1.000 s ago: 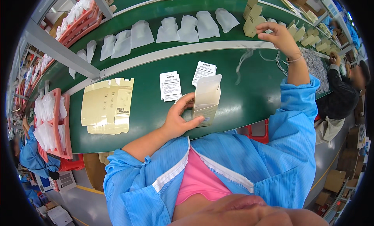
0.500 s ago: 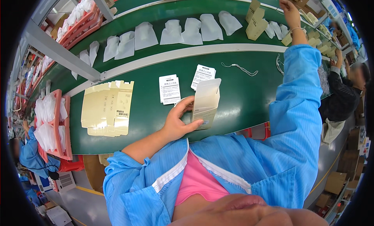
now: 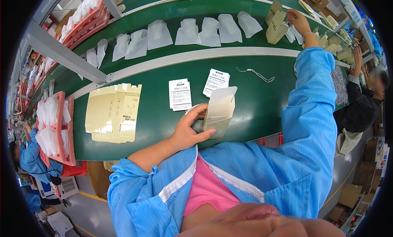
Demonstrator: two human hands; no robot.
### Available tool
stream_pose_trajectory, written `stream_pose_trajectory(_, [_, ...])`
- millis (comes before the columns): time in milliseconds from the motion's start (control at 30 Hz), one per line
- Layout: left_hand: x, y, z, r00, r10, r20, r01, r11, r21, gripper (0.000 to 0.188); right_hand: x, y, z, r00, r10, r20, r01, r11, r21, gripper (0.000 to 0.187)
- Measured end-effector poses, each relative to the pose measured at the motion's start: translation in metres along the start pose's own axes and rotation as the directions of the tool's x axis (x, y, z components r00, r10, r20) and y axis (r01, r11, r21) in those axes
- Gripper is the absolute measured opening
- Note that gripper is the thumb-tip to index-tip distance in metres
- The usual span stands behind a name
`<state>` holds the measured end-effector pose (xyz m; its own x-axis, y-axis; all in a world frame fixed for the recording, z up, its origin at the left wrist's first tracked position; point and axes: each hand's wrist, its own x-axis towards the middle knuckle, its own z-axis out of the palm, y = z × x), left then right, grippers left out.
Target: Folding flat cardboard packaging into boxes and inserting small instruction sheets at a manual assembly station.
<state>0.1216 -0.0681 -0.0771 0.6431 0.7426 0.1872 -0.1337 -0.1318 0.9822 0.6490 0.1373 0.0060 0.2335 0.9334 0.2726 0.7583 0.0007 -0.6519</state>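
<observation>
My left hand [image 3: 190, 126] holds a pale gold carton [image 3: 220, 114] upright at the near table edge, thumb on its front. The carton's top flaps are open, and its inside cannot be seen. My right arm stretches far right across the green belt. The right hand [image 3: 299, 23] hangs over a few white pouches [image 3: 293, 34], fingers reaching left and slightly bent, with nothing visible in them. Close beside it, an open gold carton [image 3: 276, 29] stands on the belt. Two stacks of printed leaflets, a left one [image 3: 180, 95] and a right one [image 3: 216, 82], lie beyond my left hand.
Flat gold cartons [image 3: 114, 113] lie stacked at the left, beside a red crate [image 3: 69, 128] of white pouches. A white rail [image 3: 204, 51] divides table and belt; a row of white pouches [image 3: 159, 34] lies beyond it. A looped cord [image 3: 256, 74] and a person [image 3: 360, 102] are at right.
My right hand has come lower and left, toward the pouches by the standing carton. The pouches and carton on the belt have shifted right. My left hand still holds its carton.
</observation>
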Motion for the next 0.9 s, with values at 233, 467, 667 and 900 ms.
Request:
stream_pose_trajectory(233, [0.0,-0.001,0.001,1.0,-0.004,0.0,0.004,1.0,0.003,0.067,-0.012,-0.013,-0.006,0.989,-0.005,0.147,0.036,0.977,-0.209,0.04])
stream_pose_trajectory(467, [0.0,-0.001,0.001,1.0,-0.002,0.011,0.002,1.0,0.021,0.067,-0.004,0.065,-0.026,0.987,0.019,-0.158,-0.067,0.952,-0.299,0.036])
stream_pose_trajectory(667, [0.001,-0.002,0.001,0.999,-0.026,0.023,0.025,0.999,0.031,0.067,-0.032,0.134,0.023,0.988,0.156,0.013,-0.135,0.888,-0.439,0.034])
stream_pose_trajectory(900, [0.001,-0.003,0.002,0.998,-0.046,0.04,0.044,0.998,0.043,0.067,-0.033,0.161,0.072,0.997,0.076,-0.001,-0.069,0.901,-0.429,0.041])
